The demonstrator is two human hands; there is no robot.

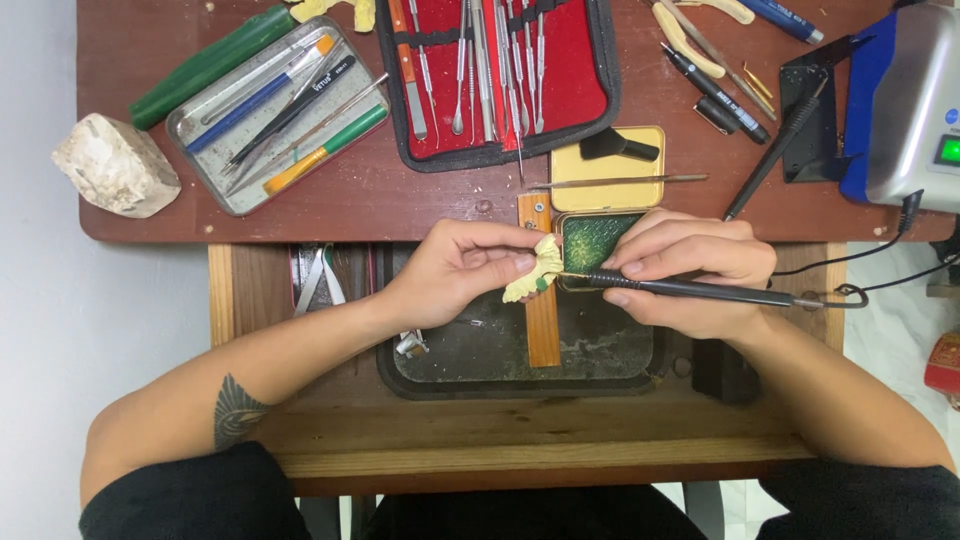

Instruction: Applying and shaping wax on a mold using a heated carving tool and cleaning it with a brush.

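Surface: you sit at a dark red-brown bench [380, 200] with a pull-out wooden tray below it; a narrow wooden peg [541, 320] juts from the bench edge toward you.
Far left of the peg: a pale rough stone block [115, 165] lies on the bench.
Left of the peg: a metal tin [200, 120] holds brushes and pencils.
Left hand: your left hand [465, 270] pinches a small cream-yellow model piece [535, 272] between thumb and fingertips, right at the peg's upper end.
Above the peg: a red-lined tool case [575, 80] lies open with steel instruments.
Just right of the peg: a small open tin of dark green wax [595, 240].
Right hand: your right hand [690, 270] is curled in a pen grip around a black corded hand tool [700, 291], its tip touching the model piece.
Far right of the peg: a grey-and-blue unit [915, 100] shows a green light.
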